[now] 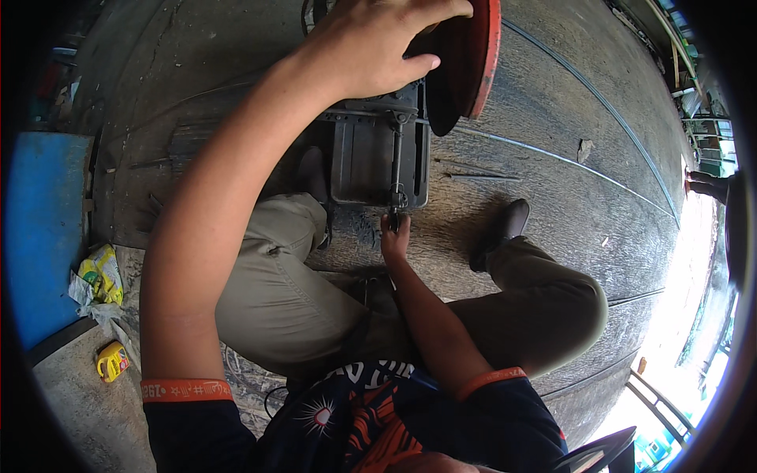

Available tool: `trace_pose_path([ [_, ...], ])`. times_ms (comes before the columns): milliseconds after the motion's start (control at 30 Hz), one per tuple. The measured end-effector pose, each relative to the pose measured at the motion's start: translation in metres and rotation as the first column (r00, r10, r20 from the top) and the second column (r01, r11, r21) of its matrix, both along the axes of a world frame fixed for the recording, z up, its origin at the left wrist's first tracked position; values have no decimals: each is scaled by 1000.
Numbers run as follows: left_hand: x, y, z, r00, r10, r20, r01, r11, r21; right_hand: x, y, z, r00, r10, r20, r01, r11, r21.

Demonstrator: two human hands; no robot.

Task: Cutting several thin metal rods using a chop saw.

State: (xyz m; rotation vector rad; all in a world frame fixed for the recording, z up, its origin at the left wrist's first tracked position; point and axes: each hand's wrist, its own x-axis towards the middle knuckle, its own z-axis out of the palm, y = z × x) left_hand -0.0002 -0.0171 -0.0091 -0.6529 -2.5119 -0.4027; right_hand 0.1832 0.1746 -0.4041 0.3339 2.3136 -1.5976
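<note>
A cut-off saw stands on the floor between my legs. Its red disc-shaped guard [487, 59] is raised at the top. My left hand [374, 47] reaches up to the saw head, fingers curved round its dark part beside the guard and thumb apart; the exact grip is partly hidden. Below it lies the dark metal base [353, 162], with a clamp screw rod [397, 154] running along it toward me. My right hand [397, 238] is closed round the dark handle [394, 218] at the near end of that rod.
Thin metal rods [482, 175] lie right of the base. A long metal bar [544, 148] stretches to the right from the saw. At the left are a blue panel [47, 236], a yellow-green bag [101, 274] and a yellow container [113, 362]. My shoe [502, 232] rests near the rods.
</note>
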Motion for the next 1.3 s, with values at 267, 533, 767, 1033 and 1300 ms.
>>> trace_pose_path([
  [267, 6, -7, -4, 1000, 20, -6, -21, 999, -26, -25, 1, 14, 558, 108, 823, 722, 426, -546],
  [533, 2, -9, -2, 999, -17, -45, 16, 1000, -19, -14, -15, -45, 482, -12, 876, 855, 224, -467],
  [767, -4, -7, -8, 999, -27, -36, 26, 999, -28, 7, 1, -66, 990, -80, 115, 94, 987, -128],
  [1033, -5, -1, -3, 999, -10, -31, 9, 1000, -28, -19, 13, -3, 864, -95, 494, 331, 847, -415],
  [1300, -1, -4, -3, 1000, -6, -8, 6, 999, -33, -18, 12, -6, 726, 73, 684, 496, 633, -595],
])
